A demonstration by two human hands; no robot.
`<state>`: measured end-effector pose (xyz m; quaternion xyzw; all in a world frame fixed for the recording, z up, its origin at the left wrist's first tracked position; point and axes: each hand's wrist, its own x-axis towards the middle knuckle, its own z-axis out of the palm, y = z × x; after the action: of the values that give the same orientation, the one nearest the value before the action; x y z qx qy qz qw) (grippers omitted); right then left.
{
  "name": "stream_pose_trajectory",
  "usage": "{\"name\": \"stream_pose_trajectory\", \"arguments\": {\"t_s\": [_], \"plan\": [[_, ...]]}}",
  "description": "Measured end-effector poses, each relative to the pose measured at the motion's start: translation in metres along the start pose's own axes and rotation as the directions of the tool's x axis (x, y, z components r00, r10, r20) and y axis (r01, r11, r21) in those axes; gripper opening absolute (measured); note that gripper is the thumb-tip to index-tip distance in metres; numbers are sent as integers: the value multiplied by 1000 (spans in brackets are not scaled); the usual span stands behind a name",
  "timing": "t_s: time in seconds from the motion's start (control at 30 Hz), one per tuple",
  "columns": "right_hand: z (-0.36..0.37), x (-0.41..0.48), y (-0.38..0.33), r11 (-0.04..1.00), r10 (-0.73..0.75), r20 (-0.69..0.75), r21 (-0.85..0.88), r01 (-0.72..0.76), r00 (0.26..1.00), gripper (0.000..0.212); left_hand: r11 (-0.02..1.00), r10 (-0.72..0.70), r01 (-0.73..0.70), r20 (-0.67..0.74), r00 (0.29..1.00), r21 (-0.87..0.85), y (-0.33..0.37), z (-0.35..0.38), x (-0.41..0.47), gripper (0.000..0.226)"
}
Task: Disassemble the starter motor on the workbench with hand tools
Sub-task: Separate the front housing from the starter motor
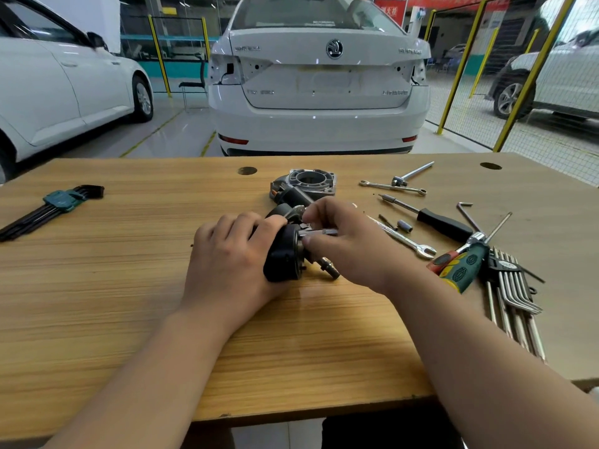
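My left hand (pixel 227 254) curls round the black starter motor (pixel 282 257) mid-bench (pixel 129 286); my right hand (pixel 350 247) pinches a small silver part at its end. Hex keys (pixel 55 205) lie left, a wrench (pixel 408 243) right. Beyond stands a white car (pixel 319 76).

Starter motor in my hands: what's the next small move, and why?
Probably ease the thin silver piece straight out to the right, away from the motor's end. The right hand pinches it there, while the left hand grips the black motor body and steadies it on the workbench. Whether it is a bolt or a tool tip I cannot tell, so go gently.
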<state>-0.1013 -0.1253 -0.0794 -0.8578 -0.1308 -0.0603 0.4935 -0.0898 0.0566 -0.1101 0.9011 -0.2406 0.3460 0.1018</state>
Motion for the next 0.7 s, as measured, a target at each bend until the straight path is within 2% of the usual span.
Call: {"name": "stream_pose_trajectory", "arguments": {"t_s": [0.03,0.1,0.17,0.23,0.47,0.6,0.7], "plan": [[2,1,1,1000,2,-10,24,-2,1000,12,1000,-2,2,8,1000,3,-1,0,0,73],[4,3,1,998,-7,-61,-66,2,998,4,1000,11,-12,41,999,21,-2,-2,-1,75],[6,5,3,977,-16,-96,-215,-5,995,17,998,37,-42,95,995,46,-3,-4,-3,81],[8,3,5,969,10,-86,-246,-31,996,19,995,63,-73,144,988,67,-4,-6,-5,83],[10,-7,15,997,25,-40,-68,-28,999,9,989,85,-110,222,971,102,-2,-11,-7,85],[7,-11,19,997,25,-28,71,-23,999,12,994,50,-73,238,970,88,1,-13,-9,84],[8,-15,20,998,-5,8,67,5,1000,16,996,18,-39,234,972,86,4,-14,-11,85]]}}
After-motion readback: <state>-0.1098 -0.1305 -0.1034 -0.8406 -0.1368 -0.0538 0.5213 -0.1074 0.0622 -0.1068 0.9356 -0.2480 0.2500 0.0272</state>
